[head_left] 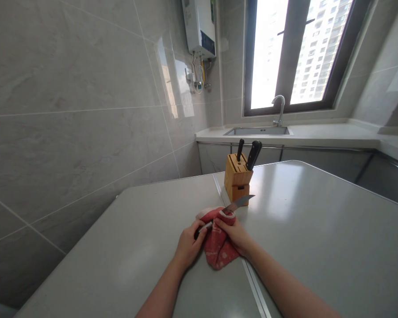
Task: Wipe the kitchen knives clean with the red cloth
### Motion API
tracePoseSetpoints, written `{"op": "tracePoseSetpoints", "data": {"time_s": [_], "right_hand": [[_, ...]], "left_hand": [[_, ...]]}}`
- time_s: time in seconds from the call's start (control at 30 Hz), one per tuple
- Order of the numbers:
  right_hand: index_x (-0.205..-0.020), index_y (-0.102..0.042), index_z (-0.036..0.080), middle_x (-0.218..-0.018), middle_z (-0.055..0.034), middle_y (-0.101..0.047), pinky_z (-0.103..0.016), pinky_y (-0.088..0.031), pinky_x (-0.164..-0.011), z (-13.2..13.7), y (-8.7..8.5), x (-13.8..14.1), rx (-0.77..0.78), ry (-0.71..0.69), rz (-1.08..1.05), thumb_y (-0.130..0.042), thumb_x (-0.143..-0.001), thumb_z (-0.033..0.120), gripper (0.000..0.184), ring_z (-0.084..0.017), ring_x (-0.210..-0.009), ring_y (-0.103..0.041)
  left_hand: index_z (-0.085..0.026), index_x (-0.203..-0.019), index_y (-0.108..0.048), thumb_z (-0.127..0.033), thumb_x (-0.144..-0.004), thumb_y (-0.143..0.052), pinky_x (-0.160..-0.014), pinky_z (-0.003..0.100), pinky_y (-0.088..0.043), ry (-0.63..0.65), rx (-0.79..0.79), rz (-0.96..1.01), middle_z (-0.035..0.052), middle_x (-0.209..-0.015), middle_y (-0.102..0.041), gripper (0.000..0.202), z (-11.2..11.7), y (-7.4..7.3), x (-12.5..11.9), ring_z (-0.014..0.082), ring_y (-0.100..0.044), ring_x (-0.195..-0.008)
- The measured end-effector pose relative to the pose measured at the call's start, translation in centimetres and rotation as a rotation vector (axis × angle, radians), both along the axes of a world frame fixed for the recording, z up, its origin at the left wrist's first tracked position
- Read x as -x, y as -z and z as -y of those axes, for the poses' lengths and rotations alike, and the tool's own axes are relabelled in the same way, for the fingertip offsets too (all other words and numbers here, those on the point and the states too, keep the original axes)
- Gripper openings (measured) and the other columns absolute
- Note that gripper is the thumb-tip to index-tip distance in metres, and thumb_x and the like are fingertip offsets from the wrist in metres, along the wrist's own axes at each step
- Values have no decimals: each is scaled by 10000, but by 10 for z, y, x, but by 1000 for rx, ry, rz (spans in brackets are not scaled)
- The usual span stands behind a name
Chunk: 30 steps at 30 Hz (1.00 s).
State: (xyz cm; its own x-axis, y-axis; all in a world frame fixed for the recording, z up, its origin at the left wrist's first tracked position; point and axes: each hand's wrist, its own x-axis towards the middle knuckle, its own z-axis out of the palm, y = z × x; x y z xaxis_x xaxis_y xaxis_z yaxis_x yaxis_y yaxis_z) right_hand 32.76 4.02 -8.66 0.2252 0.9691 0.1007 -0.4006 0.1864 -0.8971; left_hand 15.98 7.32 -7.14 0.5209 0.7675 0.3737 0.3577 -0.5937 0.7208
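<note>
My left hand (189,240) is closed around the black handle of a kitchen knife (240,202), whose blade points up and to the right. A red cloth with white patches and a pale edge (219,251) is wrapped about the middle of the blade. With my right hand (236,234) I pinch the cloth against the blade, thumb on top. The cloth's lower end hangs down toward the table. Just beyond the blade tip stands a wooden knife block (238,177), holding a large black-handled knife (254,154) and a smaller black-handled one (240,149).
A pale table (146,260) with a metal seam (256,287) lies under my hands. Behind it runs a counter with a sink (258,131) and a faucet (279,109) below a window. A water heater (200,28) hangs on the tiled wall.
</note>
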Motion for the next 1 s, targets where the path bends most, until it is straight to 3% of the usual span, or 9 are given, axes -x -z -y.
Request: {"op": "tracePoseSetpoints", "data": {"time_s": [0.23, 0.53, 0.8, 1.0], "right_hand": [[-833, -613, 215, -793, 4, -671, -316, -489, -762, -3, -2, 1, 22, -20, -247, -742, -671, 326, 234, -165, -745, -621], [-845, -631, 222, -786, 6, -669, -317, -490, -745, -5, 1, -1, 29, -9, -260, -735, -679, 339, 229, -163, -715, -615], [-920, -625, 218, -942, -39, -682, -386, -467, -876, -3, 0, -1, 12, -5, -81, -721, -679, 392, 312, -225, -895, -622], [-914, -624, 225, -947, -47, -679, -399, -466, -890, -3, 2, -2, 27, 15, 9, -714, -677, 422, 321, -244, -925, -622]], "left_hand": [[-162, -674, -523, -411, -924, -338, -575, 231, -326, -94, 1, -32, -12, -610, -520, 399, -10, 13, 2, 136, -463, -593], [-161, -890, -618, -417, -921, -354, -688, 248, -391, 74, 55, -35, 29, -817, -652, 369, -6, 8, 0, 172, -558, -738], [-169, -670, -489, -425, -924, -323, -574, 230, -325, -134, 11, 41, -16, -610, -499, 397, -12, 16, 2, 136, -450, -594], [-185, -625, -410, -429, -915, -332, -549, 225, -297, -176, 11, 97, -37, -568, -406, 387, -12, 17, 3, 124, -391, -563]]}}
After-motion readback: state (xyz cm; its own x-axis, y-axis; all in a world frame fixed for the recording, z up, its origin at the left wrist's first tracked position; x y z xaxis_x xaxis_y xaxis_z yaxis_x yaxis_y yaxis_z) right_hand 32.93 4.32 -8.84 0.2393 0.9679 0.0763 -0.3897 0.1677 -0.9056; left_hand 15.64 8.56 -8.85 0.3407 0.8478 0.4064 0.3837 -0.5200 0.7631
